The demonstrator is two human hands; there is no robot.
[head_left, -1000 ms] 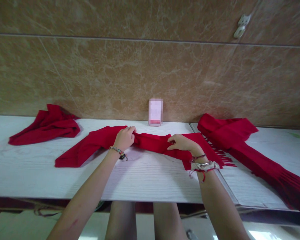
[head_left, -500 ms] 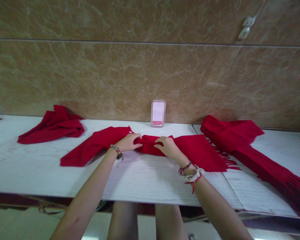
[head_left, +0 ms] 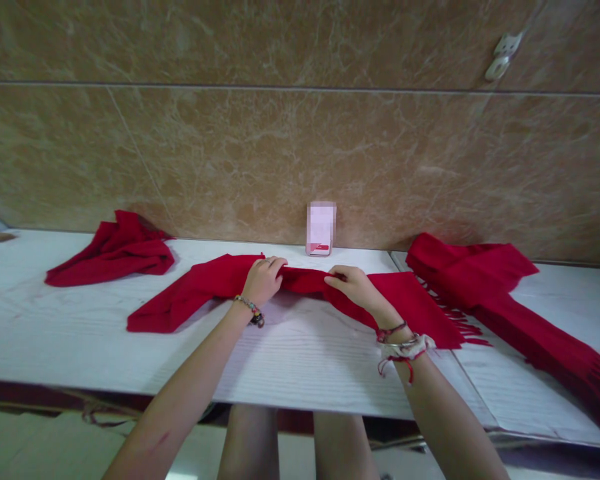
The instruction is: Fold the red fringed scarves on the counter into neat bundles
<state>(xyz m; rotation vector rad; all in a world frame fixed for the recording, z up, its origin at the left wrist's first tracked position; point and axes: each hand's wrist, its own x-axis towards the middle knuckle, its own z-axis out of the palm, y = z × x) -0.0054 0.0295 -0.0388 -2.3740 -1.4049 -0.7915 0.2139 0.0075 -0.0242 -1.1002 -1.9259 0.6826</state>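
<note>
A long red scarf [head_left: 195,293] lies across the white table [head_left: 290,360], its fringed end to the right. My left hand [head_left: 264,279] is closed on the scarf near its middle, fingers curled over the bunched cloth. My right hand [head_left: 353,285] pinches the same scarf a short way to the right, lifting a narrow gathered strip between the two hands. Both wrists wear bracelets.
A crumpled red scarf [head_left: 115,252] lies at the back left. Another long red scarf [head_left: 485,287] with fringe stretches over the right table section. A small pink-white card [head_left: 321,229] leans against the brown marble wall [head_left: 300,147]. My knees show below the table edge.
My hands came close together on the scarf, then moved slightly apart again. The gathered middle strip is now raised a little. The camera view shifted slightly left.
</note>
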